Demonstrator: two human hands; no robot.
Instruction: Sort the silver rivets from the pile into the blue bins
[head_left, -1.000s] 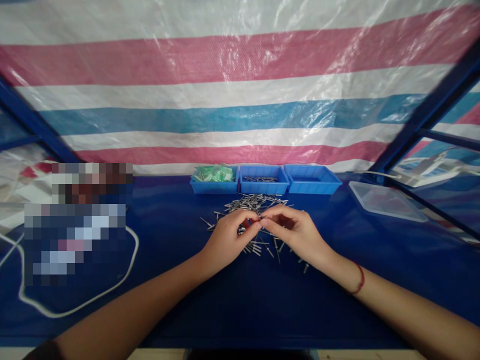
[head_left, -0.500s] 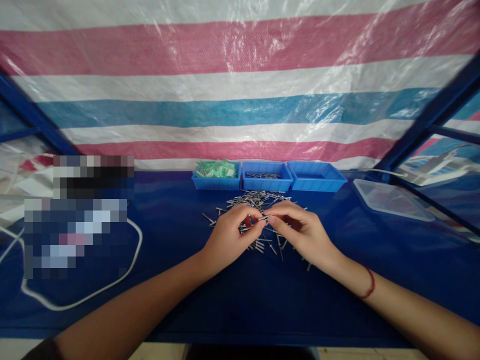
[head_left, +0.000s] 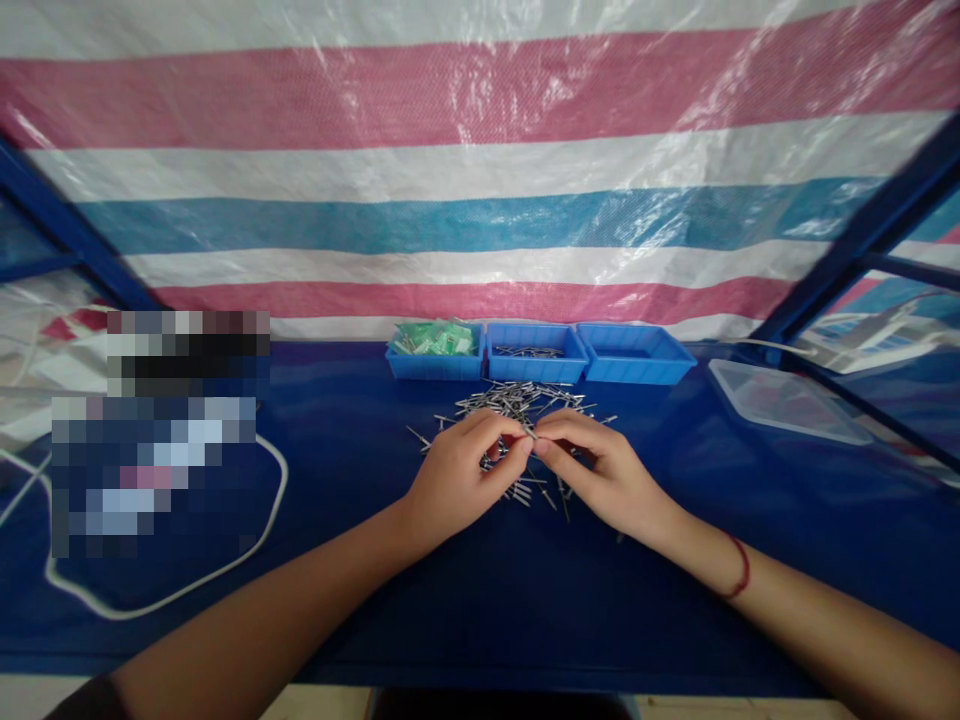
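Over a loose pile of metal blind rivets (head_left: 506, 398), my two hands meet fingertip to fingertip. My left hand (head_left: 459, 462) is closed, thumb and index finger pinching a single rivet (head_left: 529, 434). From the other side, my right hand (head_left: 611, 470) is also closed in a pinch at the same rivet, thumb below and index finger above. Most of that rivet is hidden by the fingertips. Under and between the hands lie more scattered rivets, some pointing toward me.
Behind the pile stand three blue bins: one with green-and-clear packets (head_left: 435, 338), a middle bin (head_left: 537, 371) holding rivets, and a right bin (head_left: 637, 372). A clear plastic lid (head_left: 787, 405) lies right. A white cable (head_left: 281, 480) loops at left on the blue table (head_left: 480, 610).
My right fingertips have shifted slightly left, closer to my left ones. Less of the rivet shows between them now, and it looks turned. The pile and bins look the same.
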